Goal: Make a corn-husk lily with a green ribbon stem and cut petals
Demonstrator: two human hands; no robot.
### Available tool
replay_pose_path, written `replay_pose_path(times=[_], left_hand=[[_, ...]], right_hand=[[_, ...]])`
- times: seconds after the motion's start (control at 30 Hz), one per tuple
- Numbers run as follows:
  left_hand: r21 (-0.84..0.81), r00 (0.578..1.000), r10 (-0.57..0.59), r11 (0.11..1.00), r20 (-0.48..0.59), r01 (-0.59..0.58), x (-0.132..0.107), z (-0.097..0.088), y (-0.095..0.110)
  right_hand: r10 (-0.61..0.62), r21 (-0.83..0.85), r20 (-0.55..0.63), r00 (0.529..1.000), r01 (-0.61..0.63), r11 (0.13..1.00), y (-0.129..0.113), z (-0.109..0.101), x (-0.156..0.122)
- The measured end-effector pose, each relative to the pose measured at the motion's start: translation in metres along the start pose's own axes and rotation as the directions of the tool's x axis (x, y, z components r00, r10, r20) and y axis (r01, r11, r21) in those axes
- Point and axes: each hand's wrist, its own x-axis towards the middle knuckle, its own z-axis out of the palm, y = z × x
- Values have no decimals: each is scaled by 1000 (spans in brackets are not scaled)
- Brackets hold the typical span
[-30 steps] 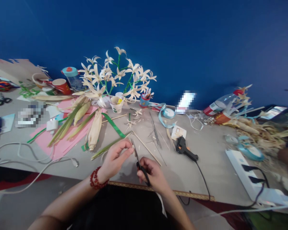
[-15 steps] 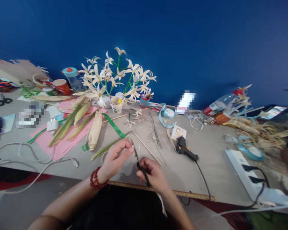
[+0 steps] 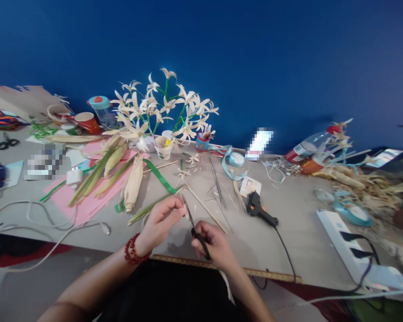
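My right hand (image 3: 212, 245) is closed around the handles of black scissors (image 3: 194, 227), whose blades point up and away from me. Beside the blades, my left hand (image 3: 164, 222), with a red bead bracelet at the wrist, pinches a small pale piece (image 3: 187, 213) that looks like corn husk. Most of that piece is hidden by the fingers and blades. Just beyond my hands, a bent thin stick (image 3: 206, 208) and a green stalk (image 3: 143, 213) lie on the table. Farther back, white husk flowers (image 3: 168, 105) on green stems stand in a paper cup (image 3: 163, 147).
A black glue gun (image 3: 260, 211) with its cord lies to the right, near a white power strip (image 3: 339, 246). Corn husks (image 3: 133, 185) and pink paper (image 3: 77, 203) lie to the left, with white cables nearby. A bottle (image 3: 309, 145) leans at the back right.
Both hands stay almost where they were, with the scissors blades still beside the pinched piece. The whole view has shifted very slightly.
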Motion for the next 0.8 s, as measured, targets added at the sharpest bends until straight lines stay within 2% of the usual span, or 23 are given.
replay_pose_path(times=[0.3, 0.47, 0.63, 0.7, 0.8], left_hand=[[-46, 998, -67, 997, 20, 68, 2, -4, 2], [-69, 997, -57, 996, 42, 60, 3, -4, 2], [110, 981, -43, 994, 187, 22, 7, -9, 9], [203, 962, -48, 979, 268, -8, 9, -11, 12], [322, 926, -44, 943, 375, -85, 12, -13, 16]], right_hand=[[-6, -18, 11, 1000, 6, 1000, 3, -3, 0], [-18, 12, -55, 998, 18, 1000, 6, -4, 2], [-196, 21, -232, 953, 206, 978, -13, -4, 7], [-242, 42, -221, 945, 257, 965, -23, -4, 11], [-255, 60, -158, 954, 267, 962, -33, -3, 15]])
